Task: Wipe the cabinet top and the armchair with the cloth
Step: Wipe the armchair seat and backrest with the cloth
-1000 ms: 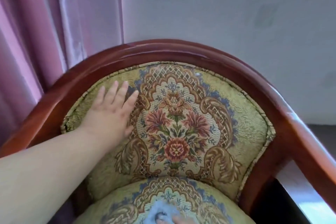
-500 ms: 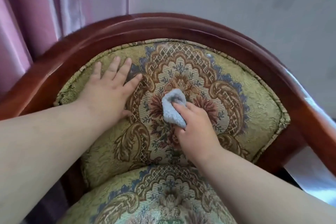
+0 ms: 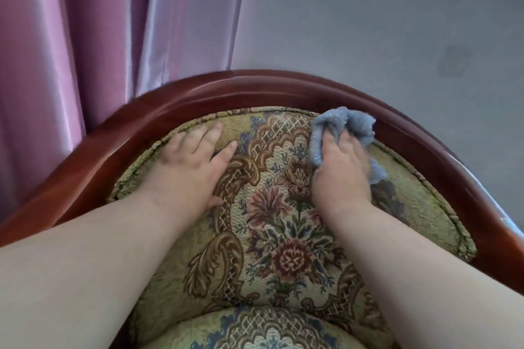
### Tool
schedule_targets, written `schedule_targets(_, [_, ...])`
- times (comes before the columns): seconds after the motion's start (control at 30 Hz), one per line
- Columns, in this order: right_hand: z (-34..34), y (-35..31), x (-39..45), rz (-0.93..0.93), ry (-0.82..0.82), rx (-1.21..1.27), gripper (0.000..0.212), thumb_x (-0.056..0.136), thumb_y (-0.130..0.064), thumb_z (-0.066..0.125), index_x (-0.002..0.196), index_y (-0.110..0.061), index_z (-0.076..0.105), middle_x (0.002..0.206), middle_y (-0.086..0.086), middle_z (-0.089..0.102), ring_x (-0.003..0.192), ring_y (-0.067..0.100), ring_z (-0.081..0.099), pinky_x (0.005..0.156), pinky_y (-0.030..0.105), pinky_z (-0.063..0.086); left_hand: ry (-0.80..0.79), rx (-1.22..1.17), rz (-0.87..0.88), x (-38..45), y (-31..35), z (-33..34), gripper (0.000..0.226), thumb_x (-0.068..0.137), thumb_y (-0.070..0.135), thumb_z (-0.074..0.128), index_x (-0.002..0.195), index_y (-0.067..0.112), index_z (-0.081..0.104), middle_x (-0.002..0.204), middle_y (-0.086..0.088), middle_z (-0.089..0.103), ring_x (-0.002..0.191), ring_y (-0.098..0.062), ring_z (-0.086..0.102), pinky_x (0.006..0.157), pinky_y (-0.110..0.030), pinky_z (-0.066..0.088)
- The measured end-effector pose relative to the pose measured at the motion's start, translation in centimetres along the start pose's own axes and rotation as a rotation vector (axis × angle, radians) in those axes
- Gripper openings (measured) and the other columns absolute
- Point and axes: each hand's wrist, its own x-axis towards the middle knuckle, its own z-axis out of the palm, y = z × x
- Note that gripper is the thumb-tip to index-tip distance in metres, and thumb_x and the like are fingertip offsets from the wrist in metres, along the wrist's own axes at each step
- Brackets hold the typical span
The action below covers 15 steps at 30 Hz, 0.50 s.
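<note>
The armchair [image 3: 255, 88] has a curved dark-red wooden frame and a floral yellow-green padded back. My right hand [image 3: 340, 176] presses a bunched light-blue cloth [image 3: 337, 125] against the upper right of the padded back, just under the wooden rail. My left hand [image 3: 190, 161] lies flat with fingers spread on the upper left of the back. The seat cushion [image 3: 263, 329] shows at the bottom edge. The cabinet is not in view.
A pink curtain [image 3: 85, 31] hangs behind the chair on the left. A plain grey wall [image 3: 382, 22] stands behind the chair on the right.
My right hand has carried the cloth from the seat up the padded back to its upper right, near the rail. My left hand has stayed flat on the upper left.
</note>
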Motion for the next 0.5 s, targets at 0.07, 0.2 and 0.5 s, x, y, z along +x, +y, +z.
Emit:
schedule_targets(0.07, [0.7, -4.2, 0.8, -0.214, 0.007, 0.026, 0.091, 0.073, -0.007, 0.066, 0.152, -0.013, 0.021, 0.159, 0.017, 0.022, 0.146, 0.031, 0.015, 0.12, 0.04, 0.004, -0.004, 0.0, -0.027, -0.2, 0.0, 0.2, 0.108, 0.076, 0.072, 0.052, 0.153, 0.019, -0.001, 0.164, -0.013, -0.002, 0.148, -0.032, 0.005, 0.116, -0.044, 0.006])
schedule_targets(0.2, [1.8, -11.4, 0.5, -0.537, 0.007, 0.17, 0.073, 0.079, -0.009, 0.062, 0.147, -0.01, 0.034, 0.152, 0.019, 0.037, 0.141, 0.036, 0.027, 0.116, 0.05, 0.022, 0.011, 0.045, -0.033, -0.2, 0.2, 0.5, 0.081, 0.084, 0.047, 0.017, 0.152, 0.004, 0.002, 0.163, -0.015, 0.003, 0.149, -0.032, 0.002, 0.118, -0.044, -0.003])
schedule_targets(0.5, [-1.0, 2.2, 1.7, -0.284, 0.004, -0.16, 0.095, 0.072, 0.008, 0.059, 0.154, -0.018, 0.019, 0.156, 0.013, 0.033, 0.143, 0.031, 0.026, 0.112, 0.039, 0.017, 0.009, -0.157, -0.035, -0.3, -0.1, 0.6, 0.118, 0.079, 0.063, 0.059, 0.145, 0.01, -0.023, 0.154, -0.014, -0.031, 0.149, -0.03, -0.012, 0.115, -0.041, -0.009])
